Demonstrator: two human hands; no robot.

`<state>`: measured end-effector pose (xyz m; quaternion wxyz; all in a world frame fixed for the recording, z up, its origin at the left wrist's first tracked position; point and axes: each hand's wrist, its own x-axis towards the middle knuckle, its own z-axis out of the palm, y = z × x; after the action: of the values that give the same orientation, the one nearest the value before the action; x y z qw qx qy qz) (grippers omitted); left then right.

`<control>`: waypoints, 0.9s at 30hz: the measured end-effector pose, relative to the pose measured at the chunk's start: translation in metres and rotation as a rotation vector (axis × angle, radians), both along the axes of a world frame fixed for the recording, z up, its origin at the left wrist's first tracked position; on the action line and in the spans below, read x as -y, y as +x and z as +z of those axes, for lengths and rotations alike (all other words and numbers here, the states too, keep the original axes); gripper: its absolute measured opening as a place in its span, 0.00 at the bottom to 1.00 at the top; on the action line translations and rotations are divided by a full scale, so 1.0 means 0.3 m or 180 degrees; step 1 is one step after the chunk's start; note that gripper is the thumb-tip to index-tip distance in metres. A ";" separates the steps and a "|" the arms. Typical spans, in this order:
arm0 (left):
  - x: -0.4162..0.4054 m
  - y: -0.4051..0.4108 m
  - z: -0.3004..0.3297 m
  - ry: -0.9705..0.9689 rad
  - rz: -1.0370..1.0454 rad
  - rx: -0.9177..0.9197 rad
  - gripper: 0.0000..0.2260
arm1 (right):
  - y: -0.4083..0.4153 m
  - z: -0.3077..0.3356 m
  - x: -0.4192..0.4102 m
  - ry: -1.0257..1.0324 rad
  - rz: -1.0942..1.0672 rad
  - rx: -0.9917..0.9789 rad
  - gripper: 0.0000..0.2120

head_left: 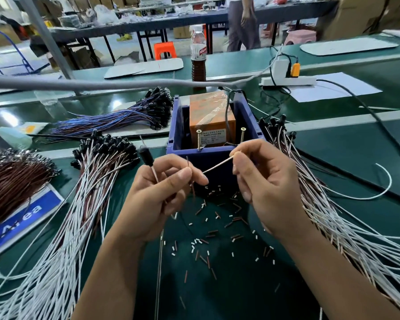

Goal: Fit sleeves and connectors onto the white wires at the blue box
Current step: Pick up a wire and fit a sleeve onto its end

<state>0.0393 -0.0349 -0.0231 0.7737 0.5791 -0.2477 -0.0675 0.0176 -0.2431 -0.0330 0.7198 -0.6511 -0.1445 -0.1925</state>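
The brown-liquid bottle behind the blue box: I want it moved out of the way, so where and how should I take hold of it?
Grip the bottle around its labelled upper body, coming from the right or from above. It stands upright, but the blue box and the grey cable crossing in front block its lower half from the near side, so a low frontal reach would probably snag.

White wire (217,165) stretched taut before blue box (208,155); black-capped connector (146,154) upright at left.
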 end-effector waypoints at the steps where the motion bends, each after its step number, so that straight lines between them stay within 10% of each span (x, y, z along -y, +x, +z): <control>1: 0.012 0.000 -0.002 -0.0028 0.0046 0.0059 0.05 | -0.002 0.003 0.001 -0.0017 -0.0087 0.0084 0.05; 12: 0.169 -0.006 -0.065 -0.0163 0.1850 0.0421 0.05 | 0.027 -0.015 0.017 0.0123 -0.0882 0.0234 0.06; 27: 0.187 0.029 -0.082 -0.0139 0.2422 0.0285 0.02 | 0.041 -0.045 0.012 -0.0736 -0.1866 0.0337 0.03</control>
<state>0.0480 -0.0909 -0.0476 0.7441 0.6154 -0.0499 0.2552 0.0298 -0.2467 -0.0466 0.5465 -0.7316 -0.0089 -0.4076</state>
